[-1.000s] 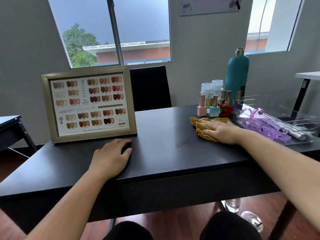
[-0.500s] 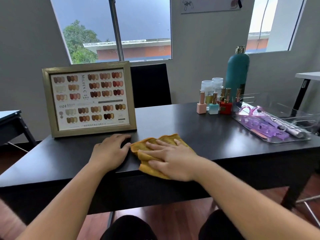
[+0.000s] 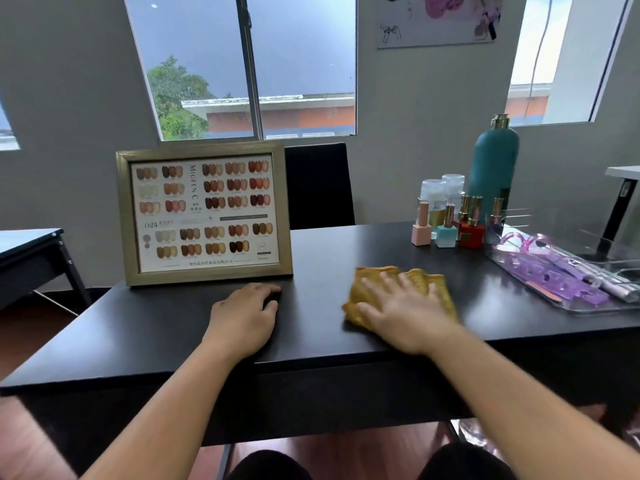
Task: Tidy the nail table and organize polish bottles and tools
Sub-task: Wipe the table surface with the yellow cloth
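Note:
My right hand lies flat, fingers spread, on a yellow cloth pressed to the black nail table near its front edge. My left hand rests palm down on the table, holding nothing, just in front of a gold-framed colour chart. Several polish bottles stand in a group at the back right: a pink one, a pale blue one and a red one. A clear tray at the right holds purple tools.
A tall teal bottle and two clear jars stand behind the polishes. A black chair back rises beyond the table. Another table stands at the left, a white one at far right.
My right hand has swept the cloth from the back right by the bottles to the front middle, then a little back to the right. The left hand has stayed put.

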`<state>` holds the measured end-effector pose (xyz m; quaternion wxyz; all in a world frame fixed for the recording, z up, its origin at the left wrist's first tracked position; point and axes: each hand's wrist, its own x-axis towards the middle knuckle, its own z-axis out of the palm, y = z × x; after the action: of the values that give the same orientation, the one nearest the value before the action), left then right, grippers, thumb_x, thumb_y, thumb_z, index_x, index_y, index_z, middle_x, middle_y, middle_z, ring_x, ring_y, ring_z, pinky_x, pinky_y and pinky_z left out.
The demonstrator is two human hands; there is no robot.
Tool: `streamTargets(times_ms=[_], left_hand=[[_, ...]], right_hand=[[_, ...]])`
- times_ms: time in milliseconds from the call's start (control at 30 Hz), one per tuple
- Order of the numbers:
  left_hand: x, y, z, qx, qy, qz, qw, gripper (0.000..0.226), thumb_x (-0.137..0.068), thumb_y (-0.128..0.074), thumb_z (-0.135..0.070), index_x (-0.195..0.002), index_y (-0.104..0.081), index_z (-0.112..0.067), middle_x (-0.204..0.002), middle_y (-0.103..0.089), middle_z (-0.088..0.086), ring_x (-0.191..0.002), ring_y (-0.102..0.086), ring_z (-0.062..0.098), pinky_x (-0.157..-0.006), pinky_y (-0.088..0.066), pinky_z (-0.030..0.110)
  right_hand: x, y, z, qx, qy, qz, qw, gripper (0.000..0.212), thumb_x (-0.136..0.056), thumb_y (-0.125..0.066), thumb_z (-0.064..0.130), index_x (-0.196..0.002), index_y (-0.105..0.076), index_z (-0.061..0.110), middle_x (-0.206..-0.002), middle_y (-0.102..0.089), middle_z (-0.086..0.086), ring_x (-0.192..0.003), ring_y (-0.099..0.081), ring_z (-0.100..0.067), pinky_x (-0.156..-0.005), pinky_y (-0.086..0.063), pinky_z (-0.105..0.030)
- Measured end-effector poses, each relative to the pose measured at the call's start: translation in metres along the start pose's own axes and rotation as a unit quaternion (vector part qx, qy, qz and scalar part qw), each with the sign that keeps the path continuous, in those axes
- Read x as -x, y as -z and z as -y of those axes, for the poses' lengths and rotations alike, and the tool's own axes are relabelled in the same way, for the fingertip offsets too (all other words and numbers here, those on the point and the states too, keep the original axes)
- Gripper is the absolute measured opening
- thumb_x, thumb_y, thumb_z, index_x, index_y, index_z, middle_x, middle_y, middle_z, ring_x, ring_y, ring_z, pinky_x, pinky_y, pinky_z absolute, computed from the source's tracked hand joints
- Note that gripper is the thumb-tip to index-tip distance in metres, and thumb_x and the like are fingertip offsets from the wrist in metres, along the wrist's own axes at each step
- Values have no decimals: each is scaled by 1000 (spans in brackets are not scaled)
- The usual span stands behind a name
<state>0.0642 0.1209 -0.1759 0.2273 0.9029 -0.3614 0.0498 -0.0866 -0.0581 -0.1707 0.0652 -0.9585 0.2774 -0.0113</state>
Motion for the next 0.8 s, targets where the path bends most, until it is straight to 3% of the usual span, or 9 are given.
streamTargets(times_ms=[200,233,300,367,433,533,600,667,800], left_hand=[[-1,8,1,130,16,38,991,32,-94,-43,-31,-121,-52,-46,-128,-56,-15,-124,-46,12,-107,-32,41],[-1,10,0,179,29,33,983,31,-95,-44,-29,-121,-53,-42,-127,-57,-12,-123,-47,13,-108,-33,39],[0,15,-5,228,43,-11,973,30,-94,-46,-26,-123,-54,-31,-126,-57,-5,-119,-49,14,-104,-35,33],[3,15,-21,180,18,-70,981,31,-93,-48,-28,-123,-54,-26,-126,-58,-4,-116,-50,14,-98,-38,32],[7,9,-48,99,-42,-80,991,37,-93,-46,-37,-127,-50,-26,-130,-54,-3,-119,-48,15,-99,-39,36],[14,-13,-90,-32,-76,47,995,56,-91,-34,-55,-139,-36,-26,-145,-40,1,-133,-36,22,-105,-31,45],[20,-28,-100,-97,-64,120,986,67,-88,-22,-65,-146,-19,-30,-156,-19,0,-143,-15,26,-111,-15,54],[26,-34,-94,-117,-73,117,984,69,-86,-13,-70,-147,-9,-37,-158,-8,-4,-145,-3,29,-112,-5,57],[32,-23,-61,-140,-132,114,975,64,-83,-5,-73,-143,-1,-51,-158,-3,-12,-146,-1,26,-114,-3,54]], right_hand=[[10,-5,64,-29,186,40,981,57,-93,-23,59,-147,-10,46,-160,0,11,-147,6,-17,-115,7,-57],[10,2,56,-81,207,63,973,54,-93,-30,58,-144,-19,48,-159,-6,14,-147,0,-14,-116,4,-54],[12,16,35,-251,227,59,939,43,-91,-46,51,-134,-43,48,-153,-27,19,-142,-25,-10,-118,-17,-43],[12,24,12,-358,180,-42,915,29,-92,-53,38,-120,-59,42,-140,-48,18,-128,-48,-13,-108,-38,-34],[9,23,-8,-335,113,-137,925,28,-94,-51,29,-118,-61,37,-131,-59,10,-121,-56,-19,-101,-43,-33],[3,11,-24,-265,58,-108,956,35,-95,-48,27,-128,-55,32,-130,-60,-1,-118,-56,-22,-92,-44,-29],[-1,5,-27,-242,56,-88,965,37,-95,-47,28,-131,-52,32,-133,-58,1,-120,-52,-17,-90,-40,-26],[-2,5,-26,-229,63,-85,968,37,-95,-46,30,-131,-51,36,-131,-59,2,-117,-53,-17,-90,-43,-29],[-1,7,-29,-206,65,-80,973,36,-96,-45,31,-131,-51,36,-138,-53,5,-125,-48,-17,-98,-40,-32]])
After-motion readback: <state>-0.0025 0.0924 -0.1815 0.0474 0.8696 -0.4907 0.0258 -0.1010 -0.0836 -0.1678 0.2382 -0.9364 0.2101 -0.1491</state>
